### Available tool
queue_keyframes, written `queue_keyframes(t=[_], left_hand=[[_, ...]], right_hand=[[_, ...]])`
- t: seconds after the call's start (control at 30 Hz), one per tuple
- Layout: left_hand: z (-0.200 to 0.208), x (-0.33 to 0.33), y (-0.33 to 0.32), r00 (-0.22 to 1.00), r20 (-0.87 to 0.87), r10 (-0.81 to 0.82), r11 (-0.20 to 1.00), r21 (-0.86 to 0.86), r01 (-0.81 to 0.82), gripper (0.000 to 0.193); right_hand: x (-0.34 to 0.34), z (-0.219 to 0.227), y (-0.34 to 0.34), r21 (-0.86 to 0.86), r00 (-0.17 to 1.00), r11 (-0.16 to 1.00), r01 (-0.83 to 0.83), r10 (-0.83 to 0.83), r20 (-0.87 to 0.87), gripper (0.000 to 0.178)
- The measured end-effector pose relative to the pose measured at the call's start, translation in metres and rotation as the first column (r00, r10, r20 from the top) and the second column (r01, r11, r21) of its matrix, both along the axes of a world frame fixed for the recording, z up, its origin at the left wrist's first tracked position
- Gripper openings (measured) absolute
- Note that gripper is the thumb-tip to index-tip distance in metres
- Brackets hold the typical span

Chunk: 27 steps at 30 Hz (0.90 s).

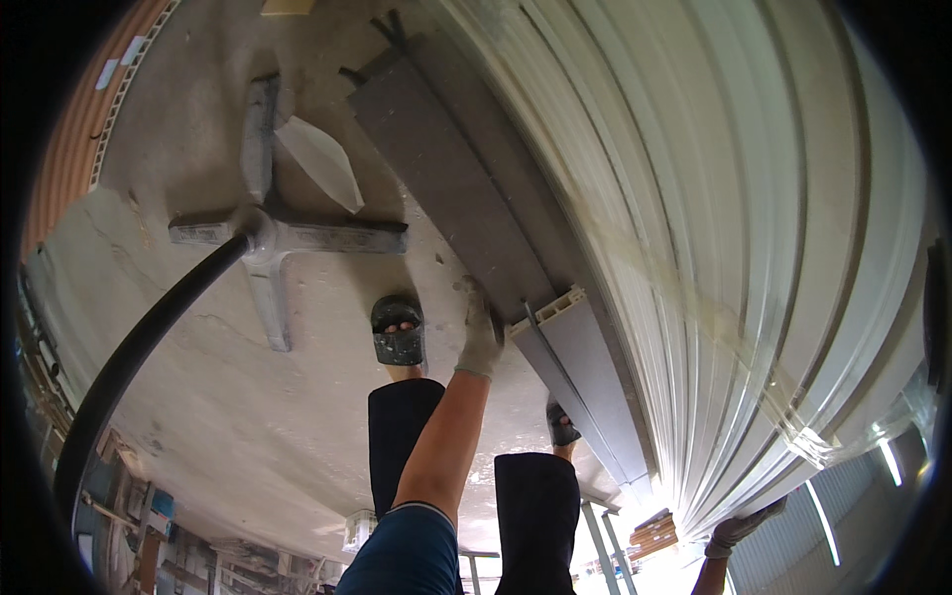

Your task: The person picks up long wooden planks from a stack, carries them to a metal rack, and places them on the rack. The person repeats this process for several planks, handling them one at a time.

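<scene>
Left hand point(480, 332) just left of grey plank point(446, 174); right hand point(744, 528) by pale panels point(694, 228) right of it. Can't tell either grip.

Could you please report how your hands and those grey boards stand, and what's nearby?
Left hand beside grey boards, contact unclear. Right hand near pale panels, hold unclear. Grey boards alongside pale panels. Cross-shaped base to their left.

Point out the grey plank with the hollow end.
In the head view, the grey plank lies right of centre, between the left hand and the pale panels.
</scene>
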<state>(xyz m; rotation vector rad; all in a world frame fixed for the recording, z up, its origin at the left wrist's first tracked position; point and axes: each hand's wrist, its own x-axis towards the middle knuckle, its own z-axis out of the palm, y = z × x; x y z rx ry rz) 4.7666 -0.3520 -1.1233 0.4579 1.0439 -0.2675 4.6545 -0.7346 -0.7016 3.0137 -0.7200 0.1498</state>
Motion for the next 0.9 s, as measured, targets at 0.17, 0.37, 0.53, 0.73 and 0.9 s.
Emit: queue_keyframes(t=[0.17, 0.37, 0.53, 0.73, 0.9], left_hand=[[0.003, 0.011, -0.008, 0.992, 0.081, -0.094, 0.991, -0.086, 0.101, 0.08], [0.048, -0.016, 0.001, 0.864, -0.392, -0.317, 0.936, 0.018, 0.352, 0.083], [0.106, -0.054, 0.001, 0.88, -0.232, -0.415, 0.898, 0.051, 0.437, 0.09], [0.175, -0.112, -0.022, 0.831, -0.058, -0.553, 0.832, 0.013, 0.554, 0.076], [0.277, -0.155, 0.004, 0.629, -0.009, -0.777, 0.62, 0.163, 0.768, 0.061]], right_hand=[[0.004, -0.002, 0.007, -0.107, 0.978, 0.978, -0.18, 0.166, -0.128, 0.081], [0.025, -0.007, 0.026, 0.193, 1.0, 0.981, 0.012, -0.01, -0.012, 0.058], [0.032, -0.019, 0.031, 0.375, 0.992, 0.925, -0.058, 0.009, 0.13, 0.05], [0.034, -0.033, 0.027, -0.129, 0.99, 0.984, -0.122, 0.111, -0.092, 0.054], [0.01, -0.004, 0.076, 0.137, 0.998, 0.989, 0.059, -0.054, -0.04, 0.067]])
